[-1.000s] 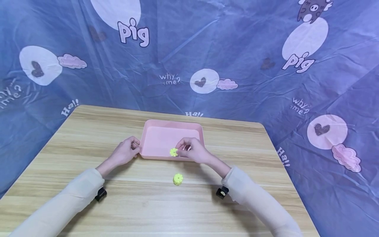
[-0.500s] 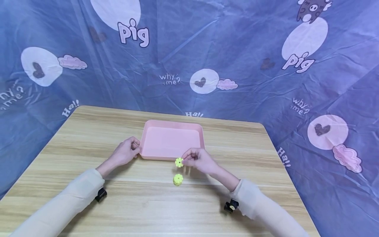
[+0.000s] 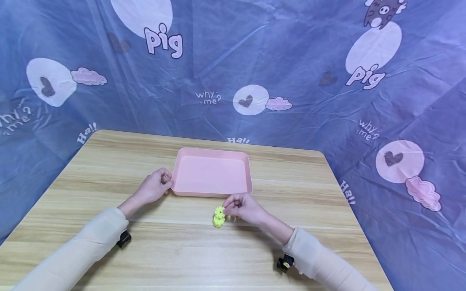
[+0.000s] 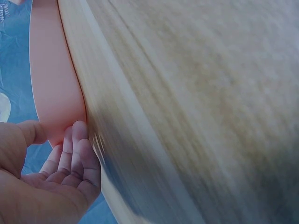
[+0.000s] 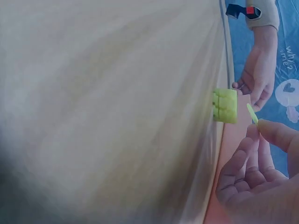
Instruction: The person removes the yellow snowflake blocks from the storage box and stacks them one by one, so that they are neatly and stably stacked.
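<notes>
My right hand [image 3: 244, 208] pinches a thin yellow flower-shaped disc [image 3: 219, 211] between thumb and forefinger. In the right wrist view the held disc [image 5: 252, 113] is seen nearly edge-on, apart from a short stack of similar yellow flower-shaped discs [image 5: 226, 106] on the table. From the head, the held disc overlaps the far part of that stack [image 3: 218, 222]. My left hand [image 3: 156, 186] holds the near left corner of a shallow pink tray [image 3: 193, 194]. In the left wrist view, the thumb lies at the rim and curled fingertips [image 4: 79, 127] touch the outer wall.
The wooden table [image 3: 174, 250] runs back to a blue printed cloth [image 3: 218, 52] hanging behind and at both sides. Black cameras sit under both wrists, the right one [image 3: 285, 262] just above the table.
My right hand has carried the yellow disc from over the tray's front edge toward me, to the stack. The left hand and the tray have stayed put.
</notes>
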Demonstrator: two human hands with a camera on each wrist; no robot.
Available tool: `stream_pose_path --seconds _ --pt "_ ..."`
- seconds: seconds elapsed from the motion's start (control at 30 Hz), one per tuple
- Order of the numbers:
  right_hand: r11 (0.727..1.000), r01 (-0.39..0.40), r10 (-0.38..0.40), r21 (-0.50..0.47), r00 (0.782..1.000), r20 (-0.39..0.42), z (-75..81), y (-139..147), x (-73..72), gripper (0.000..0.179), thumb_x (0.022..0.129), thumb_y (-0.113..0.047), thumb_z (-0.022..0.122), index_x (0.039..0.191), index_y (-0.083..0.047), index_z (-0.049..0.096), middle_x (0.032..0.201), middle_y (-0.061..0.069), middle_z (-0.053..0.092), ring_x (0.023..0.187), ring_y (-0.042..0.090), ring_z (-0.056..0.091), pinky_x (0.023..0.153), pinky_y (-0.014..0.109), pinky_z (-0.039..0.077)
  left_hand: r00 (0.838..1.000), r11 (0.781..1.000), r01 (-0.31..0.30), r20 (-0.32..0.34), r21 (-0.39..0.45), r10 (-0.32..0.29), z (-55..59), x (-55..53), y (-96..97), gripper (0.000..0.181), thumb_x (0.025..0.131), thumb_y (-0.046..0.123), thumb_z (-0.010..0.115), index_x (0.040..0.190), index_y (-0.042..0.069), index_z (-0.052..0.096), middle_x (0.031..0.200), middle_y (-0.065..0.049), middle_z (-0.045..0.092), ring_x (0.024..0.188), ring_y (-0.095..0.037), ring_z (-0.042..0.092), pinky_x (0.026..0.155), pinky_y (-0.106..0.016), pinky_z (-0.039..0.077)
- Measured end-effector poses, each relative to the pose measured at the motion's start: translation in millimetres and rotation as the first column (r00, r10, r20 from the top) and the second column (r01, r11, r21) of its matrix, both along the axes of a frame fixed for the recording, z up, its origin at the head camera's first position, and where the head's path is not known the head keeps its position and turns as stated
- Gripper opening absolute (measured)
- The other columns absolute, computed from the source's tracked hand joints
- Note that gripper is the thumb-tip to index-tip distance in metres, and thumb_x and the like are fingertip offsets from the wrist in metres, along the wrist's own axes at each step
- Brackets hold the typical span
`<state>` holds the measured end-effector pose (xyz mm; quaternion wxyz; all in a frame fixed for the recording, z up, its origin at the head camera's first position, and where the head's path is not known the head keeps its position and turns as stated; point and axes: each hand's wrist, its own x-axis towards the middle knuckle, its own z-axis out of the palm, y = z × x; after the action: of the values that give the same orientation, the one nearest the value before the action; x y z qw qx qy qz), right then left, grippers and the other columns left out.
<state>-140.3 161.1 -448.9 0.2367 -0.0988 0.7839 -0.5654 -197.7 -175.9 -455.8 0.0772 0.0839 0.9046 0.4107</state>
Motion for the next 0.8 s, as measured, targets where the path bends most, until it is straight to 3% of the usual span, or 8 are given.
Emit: stream_pose_path --seconds 0.8 --pt "1.0 -0.02 0.02 0.006 1.0 -0.009 -15.3 0 3.6 0.025 0.089 -0.001 0.076 0.108 0.013 0.068 0.079 -0.005 0.07 0.066 0.008 0.056 0.058 0.018 0.047 1.0 1.0 -0.007 0.005 -0.002 0.007 -2.4 -2.3 -1.0 0.02 0.104 0.013 0.06 0.118 -0.002 0.061 0.095 -0.011 0.074 0.074 -0.015 0.069 0.08 -0.031 0.049"
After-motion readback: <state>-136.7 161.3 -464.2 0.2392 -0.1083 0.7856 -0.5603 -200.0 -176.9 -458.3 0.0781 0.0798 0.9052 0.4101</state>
